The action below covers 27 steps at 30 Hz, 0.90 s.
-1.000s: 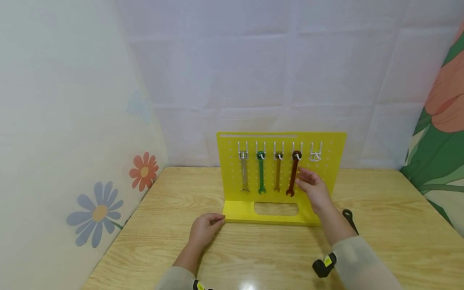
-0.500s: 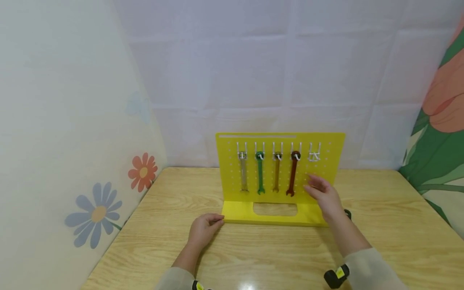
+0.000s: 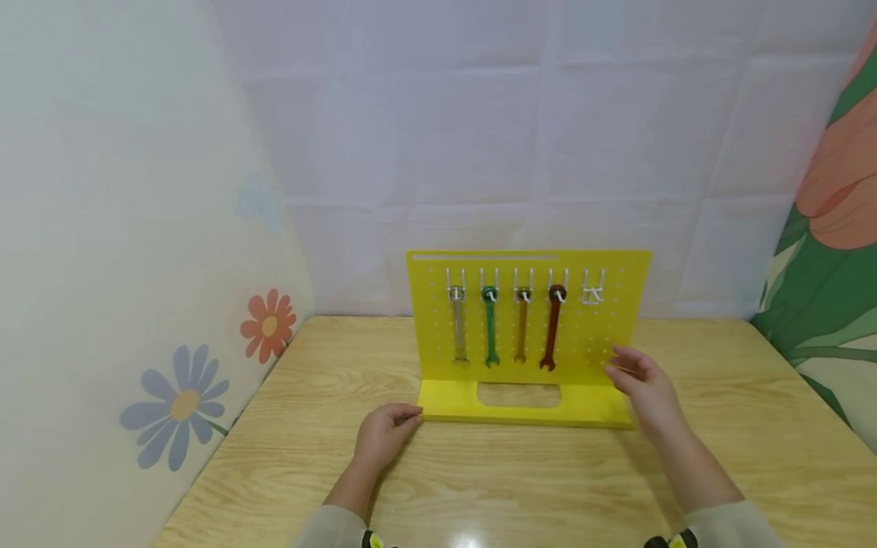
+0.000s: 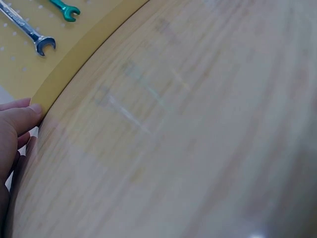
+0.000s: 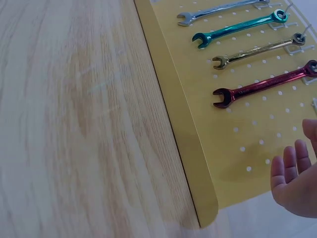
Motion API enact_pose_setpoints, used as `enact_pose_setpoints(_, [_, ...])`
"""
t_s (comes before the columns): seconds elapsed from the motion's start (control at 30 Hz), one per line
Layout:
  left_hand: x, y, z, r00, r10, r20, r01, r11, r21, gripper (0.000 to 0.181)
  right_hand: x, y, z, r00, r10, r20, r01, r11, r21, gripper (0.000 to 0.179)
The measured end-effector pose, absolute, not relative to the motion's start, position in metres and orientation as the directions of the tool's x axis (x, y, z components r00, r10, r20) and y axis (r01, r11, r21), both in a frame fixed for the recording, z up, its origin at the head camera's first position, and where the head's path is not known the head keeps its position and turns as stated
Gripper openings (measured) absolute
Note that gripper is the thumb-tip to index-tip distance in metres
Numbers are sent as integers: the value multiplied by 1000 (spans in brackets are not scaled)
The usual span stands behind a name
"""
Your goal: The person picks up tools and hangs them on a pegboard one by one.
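A yellow pegboard stand [image 3: 527,327] stands upright on the table. From its white hooks hang a silver wrench [image 3: 459,327], a green wrench [image 3: 490,331], a gold wrench [image 3: 522,329] and a red wrench [image 3: 552,331], ring ends up. My left hand [image 3: 384,438] pinches the front left corner of the stand's base; the left wrist view shows the thumb [image 4: 34,109] against that corner. Beside the board's lower right side is my right hand [image 3: 647,388], holding nothing, its fingers loosely bent. The right wrist view shows those fingers [image 5: 292,166] near the perforated panel.
On the far right of the board is a white hook [image 3: 593,288] with no wrench on it. The base has an oblong cutout [image 3: 518,395]. A wood-grain table [image 3: 493,479] carries the stand, with a white cloth [image 3: 479,152] behind and floral walls at the sides.
My right hand has drawn away from the red wrench, to the right and slightly down. A black handle beside the right forearm is hidden now. The left hand stays at the base corner.
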State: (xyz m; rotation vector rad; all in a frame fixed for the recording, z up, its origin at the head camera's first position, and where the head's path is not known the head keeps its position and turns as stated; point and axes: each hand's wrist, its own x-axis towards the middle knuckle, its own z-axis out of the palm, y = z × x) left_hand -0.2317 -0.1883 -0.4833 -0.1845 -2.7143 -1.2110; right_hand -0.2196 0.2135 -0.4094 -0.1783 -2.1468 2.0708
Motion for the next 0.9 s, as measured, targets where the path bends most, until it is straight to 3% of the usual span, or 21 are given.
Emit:
enact_pose_setpoints(0.33, [-232, -188, -483, -979, 44, 198, 174, 678, 714, 14, -198, 243, -416, -981, 192, 11, 27, 192, -981, 40])
enact_pose_setpoints(0.6, [-232, -188, -484, -980, 39, 193, 168, 678, 715, 13, -186, 259, -423, -980, 190, -66, 117, 273, -955, 61])
enact_pose_setpoints(0.9, [-233, -189, -484, -976, 53, 212, 191, 674, 713, 13, -179, 269, -432, -972, 205, -114, 175, 309, -935, 60])
